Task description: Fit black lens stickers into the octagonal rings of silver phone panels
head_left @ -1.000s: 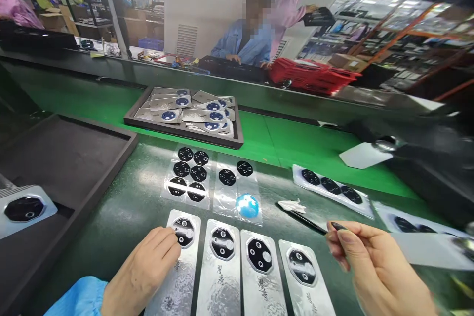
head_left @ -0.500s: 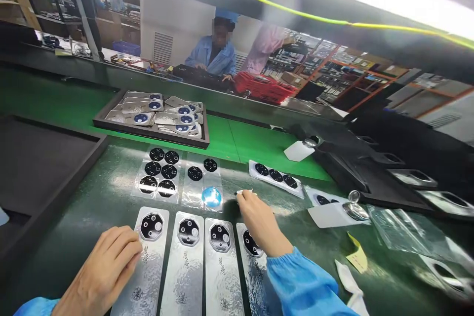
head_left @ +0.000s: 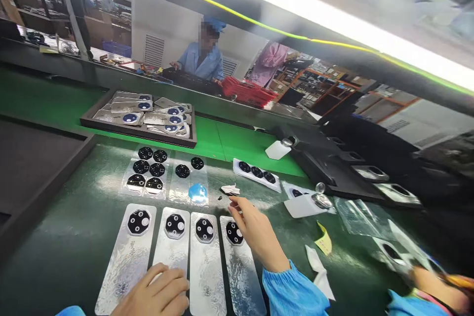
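Several silver phone back covers [head_left: 124,261] lie in a row, each with a black octagonal camera plate at its top. My left hand [head_left: 153,291] rests low over the second back cover [head_left: 171,247], fingers loosely curved and apart, gripping nothing. Above the rightmost back cover [head_left: 244,276], my right hand [head_left: 257,229] reaches forward with thumb and index finger apart. Just beyond its fingertips lie a crumpled white tissue [head_left: 230,189] and a small dark bit [head_left: 219,198]. A clear sheet [head_left: 176,191] with black octagonal pieces and a shiny blue round film [head_left: 198,192] is nearby.
A tray [head_left: 138,138] of back covers stands behind. White pump bottles [head_left: 301,207] and a strip of black pieces [head_left: 255,173] lie to the right, with yellow paper [head_left: 324,239]. Another person's hand [head_left: 439,286] works at lower right; a person [head_left: 202,57] sits opposite.
My right hand has drawn back from the white tissue, which now lies uncovered. My left hand has moved right and nearer, off the first back cover. Another person's hand has appeared at lower right.
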{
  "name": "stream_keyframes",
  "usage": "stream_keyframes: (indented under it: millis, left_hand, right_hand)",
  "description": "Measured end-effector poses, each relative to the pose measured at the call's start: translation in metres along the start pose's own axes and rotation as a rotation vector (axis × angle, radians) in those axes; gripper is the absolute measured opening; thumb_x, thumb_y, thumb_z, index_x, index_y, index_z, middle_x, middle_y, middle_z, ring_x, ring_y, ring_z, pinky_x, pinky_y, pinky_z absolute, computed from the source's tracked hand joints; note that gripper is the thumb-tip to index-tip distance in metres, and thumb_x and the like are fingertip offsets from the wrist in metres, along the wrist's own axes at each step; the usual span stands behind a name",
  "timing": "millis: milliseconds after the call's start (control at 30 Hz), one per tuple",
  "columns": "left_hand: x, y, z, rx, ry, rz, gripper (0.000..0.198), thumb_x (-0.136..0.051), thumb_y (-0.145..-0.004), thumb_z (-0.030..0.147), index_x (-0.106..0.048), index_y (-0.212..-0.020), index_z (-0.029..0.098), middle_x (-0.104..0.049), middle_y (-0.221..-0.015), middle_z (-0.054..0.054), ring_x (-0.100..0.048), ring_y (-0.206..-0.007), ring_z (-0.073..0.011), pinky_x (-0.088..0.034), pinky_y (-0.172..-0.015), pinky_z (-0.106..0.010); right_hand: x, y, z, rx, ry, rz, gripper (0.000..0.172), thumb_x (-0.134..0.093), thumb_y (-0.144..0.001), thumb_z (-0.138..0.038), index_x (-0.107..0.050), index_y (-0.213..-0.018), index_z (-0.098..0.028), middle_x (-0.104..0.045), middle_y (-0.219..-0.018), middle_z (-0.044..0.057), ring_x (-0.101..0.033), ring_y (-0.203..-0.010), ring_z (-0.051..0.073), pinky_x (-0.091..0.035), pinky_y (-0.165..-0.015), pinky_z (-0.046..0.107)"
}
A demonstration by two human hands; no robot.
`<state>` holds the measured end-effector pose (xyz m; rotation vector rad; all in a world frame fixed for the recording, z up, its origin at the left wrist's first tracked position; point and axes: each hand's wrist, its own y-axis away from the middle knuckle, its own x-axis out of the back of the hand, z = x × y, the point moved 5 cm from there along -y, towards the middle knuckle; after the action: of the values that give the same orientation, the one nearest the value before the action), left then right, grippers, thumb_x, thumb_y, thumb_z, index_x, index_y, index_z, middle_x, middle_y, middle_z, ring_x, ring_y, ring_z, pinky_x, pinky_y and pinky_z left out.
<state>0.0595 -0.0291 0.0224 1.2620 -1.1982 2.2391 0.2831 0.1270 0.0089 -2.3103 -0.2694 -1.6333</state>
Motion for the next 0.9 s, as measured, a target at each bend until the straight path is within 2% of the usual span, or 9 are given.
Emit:
stream_keyframes:
  millis: [67, 233, 400, 533, 600, 700, 767, 833, 900]
  left_hand:
    - [-0.015, -0.013, 0.006, -0.057, -0.004, -0.086, 0.012, -0.051, -0.099, 0.021, -0.061, -0.104, 0.016, -0.074, -0.111, -0.004, -0.065, -0.11, -0.0206, -0.049, -0.095, -0.032]
    - [-0.059, -0.043, 0.024, -0.191, -0.009, -0.264, 0.048, -0.052, -0.097, 0.049, -0.057, -0.122, 0.009, -0.064, -0.135, -0.01, -0.057, -0.127, -0.0259, -0.045, -0.103, -0.037]
    - [-0.099, -0.052, 0.028, -0.142, -0.051, -0.3, 0.063, -0.053, -0.096, 0.052, -0.05, -0.136, 0.004, -0.052, -0.145, -0.019, -0.048, -0.136, -0.0306, -0.036, -0.112, -0.043]
    - [-0.118, -0.05, 0.027, -0.144, -0.122, -0.311, 0.055, -0.047, -0.1, 0.048, -0.056, -0.131, 0.004, -0.057, -0.139, -0.02, -0.055, -0.13, -0.0322, -0.04, -0.109, -0.045]
    - [-0.12, -0.051, 0.026, -0.148, -0.112, -0.322, 0.053, -0.048, -0.1, 0.046, -0.057, -0.131, 0.004, -0.058, -0.138, -0.02, -0.056, -0.129, -0.0326, -0.04, -0.109, -0.046]
    - [-0.116, -0.054, 0.025, -0.149, -0.033, -0.346, 0.053, -0.056, -0.096, 0.044, -0.054, -0.133, 0.007, -0.057, -0.141, -0.019, -0.054, -0.131, -0.0327, -0.043, -0.109, -0.047]
    - [-0.104, -0.057, 0.022, -0.096, 0.069, -0.298, 0.061, -0.064, -0.093, 0.039, -0.044, -0.142, 0.009, -0.05, -0.147, -0.018, -0.048, -0.136, -0.0331, -0.045, -0.109, -0.047]
    - [-0.087, -0.058, 0.014, 0.061, 0.212, -0.198, 0.077, -0.066, -0.09, 0.028, -0.024, -0.153, 0.013, -0.038, -0.155, -0.019, -0.039, -0.142, -0.0334, -0.044, -0.11, -0.049]
    - [-0.073, -0.056, -0.001, 0.3, 0.431, -0.102, 0.085, -0.062, -0.091, 0.022, -0.008, -0.156, 0.017, -0.033, -0.157, -0.021, -0.036, -0.144, -0.0322, -0.046, -0.109, -0.05]
  right_hand:
    - [0.01, 0.007, 0.009, -0.02, -0.062, -0.017, 0.026, -0.035, -0.099, -0.029, -0.056, -0.113, -0.021, -0.067, -0.107, 0.009, -0.068, -0.092, 0.021, -0.054, -0.077, 0.034]
    - [0.018, 0.021, 0.028, -0.005, -0.228, -0.161, 0.023, -0.047, -0.087, -0.017, -0.062, -0.103, -0.021, -0.065, -0.109, 0.006, -0.065, -0.093, 0.017, -0.054, -0.075, 0.029]
    - [0.01, 0.026, 0.038, -0.021, -0.351, -0.229, 0.032, -0.05, -0.081, -0.012, -0.059, -0.111, -0.02, -0.064, -0.11, 0.007, -0.062, -0.097, 0.018, -0.053, -0.075, 0.029]
    - [0.004, 0.016, 0.039, -0.053, -0.402, -0.217, 0.014, -0.051, -0.086, -0.017, -0.058, -0.098, -0.02, -0.063, -0.095, 0.005, -0.06, -0.089, 0.019, -0.051, -0.079, 0.034]
    - [0.004, 0.011, 0.039, -0.064, -0.436, -0.228, 0.007, -0.052, -0.089, -0.023, -0.058, -0.088, -0.02, -0.061, -0.087, 0.003, -0.058, -0.084, 0.019, -0.049, -0.078, 0.035]
    - [0.008, 0.005, 0.04, -0.071, -0.518, -0.268, 0.021, -0.057, -0.089, -0.037, -0.058, -0.075, -0.021, -0.057, -0.08, 0.0, -0.055, -0.078, 0.017, -0.049, -0.074, 0.032]
    - [0.014, 0.005, 0.041, -0.09, -0.597, -0.306, 0.032, -0.057, -0.089, -0.047, -0.055, -0.072, -0.021, -0.055, -0.074, -0.001, -0.054, -0.07, 0.015, -0.049, -0.064, 0.028]
    - [0.02, 0.006, 0.039, -0.128, -0.679, -0.341, 0.038, -0.052, -0.091, -0.055, -0.051, -0.073, -0.021, -0.053, -0.066, -0.003, -0.052, -0.057, 0.013, -0.045, -0.05, 0.024]
    - [0.026, 0.007, 0.031, -0.161, -0.747, -0.363, 0.041, -0.046, -0.092, -0.061, -0.049, -0.076, -0.022, -0.052, -0.06, -0.005, -0.049, -0.048, 0.011, -0.041, -0.042, 0.021]
